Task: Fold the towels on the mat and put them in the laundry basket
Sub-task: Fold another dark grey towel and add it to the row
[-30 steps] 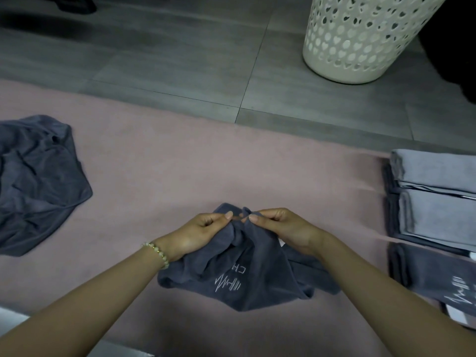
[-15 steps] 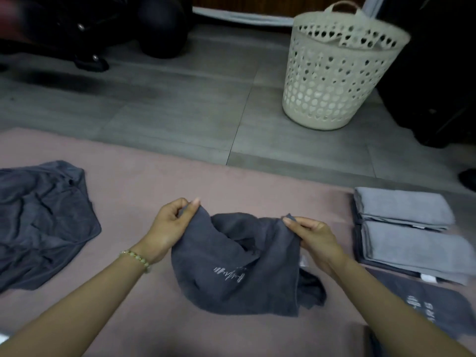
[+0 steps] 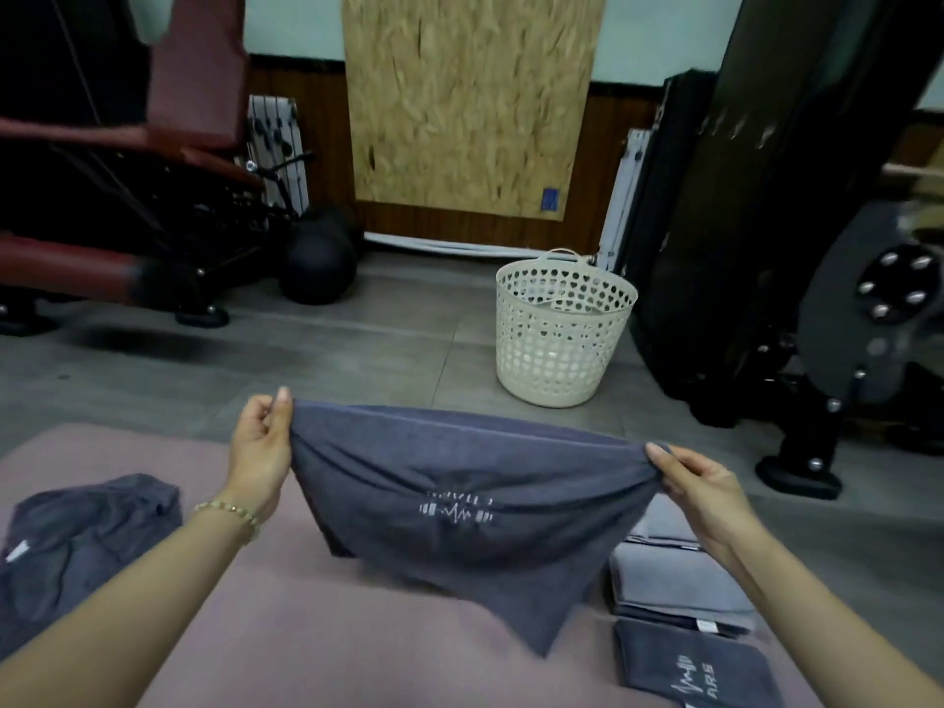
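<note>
crumpled towel [image 3: 87, 544] cut off by left edge

The towel [image 3: 459, 508] was soft, matt cloth (dark grey); the basket [image 3: 562, 329] was smooth plastic with holes.

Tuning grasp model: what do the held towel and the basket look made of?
The held towel: soft dark grey cloth, likely microfibre or terry; drapes and wrinkles, matte. The basket: cream moulded plastic, probably; rigid wall, heart-shaped cutouts.
</note>
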